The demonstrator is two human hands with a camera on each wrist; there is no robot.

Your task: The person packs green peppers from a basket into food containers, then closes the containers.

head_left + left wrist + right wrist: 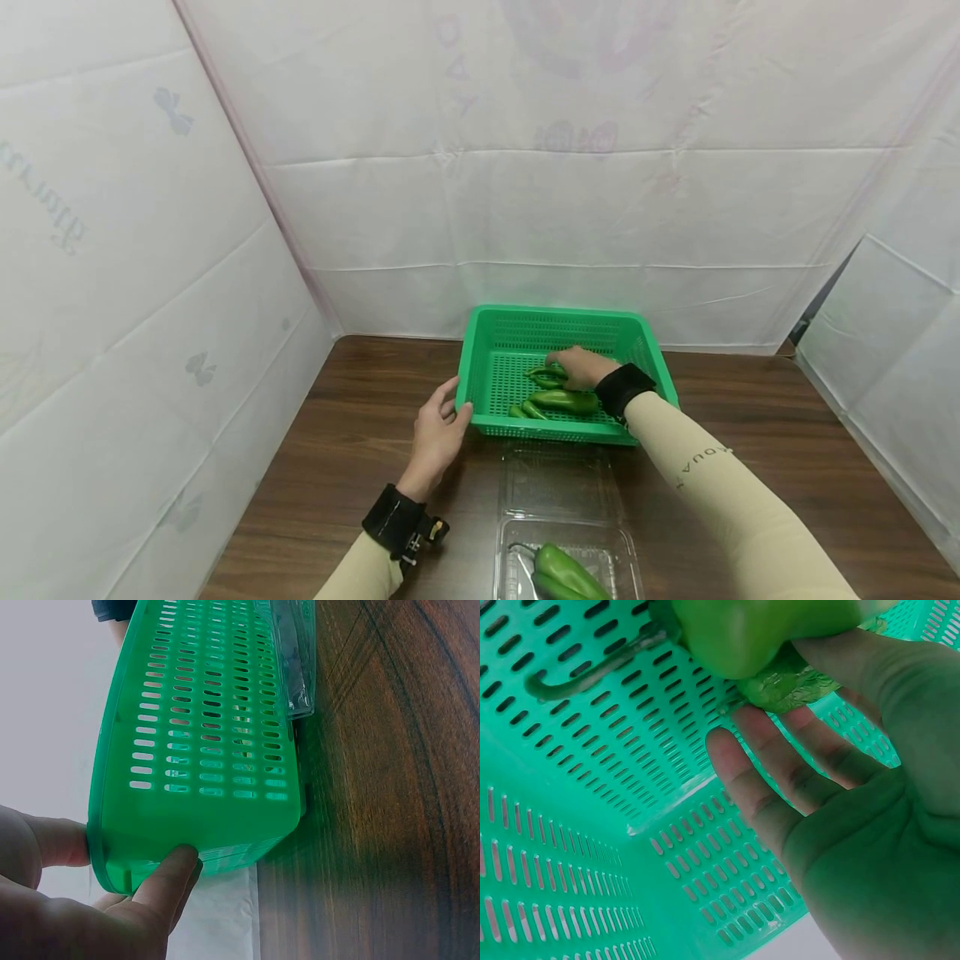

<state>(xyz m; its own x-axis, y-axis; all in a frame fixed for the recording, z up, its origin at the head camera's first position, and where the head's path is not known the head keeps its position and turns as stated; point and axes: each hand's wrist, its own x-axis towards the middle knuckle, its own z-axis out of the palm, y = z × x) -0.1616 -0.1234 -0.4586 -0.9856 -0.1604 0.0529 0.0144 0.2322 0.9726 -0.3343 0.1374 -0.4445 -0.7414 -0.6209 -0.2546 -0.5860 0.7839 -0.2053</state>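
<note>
Staged recording booth, not a real kitchen or shop. White sheets (570,208) with faint print, creases and seams hang as walls on three sides, closing in a dark wood-grain tabletop (360,417). A dark gap (821,304) shows at the right rear corner where two sheets meet. No cupboards, appliances or shelving in view. Props are few: a green slotted basket (525,333) with green peppers (562,398), and a clear plastic clamshell box (562,533) holding more peppers. Black wrist straps (393,521) carrying cameras mark it as a data-collection setup.
</note>
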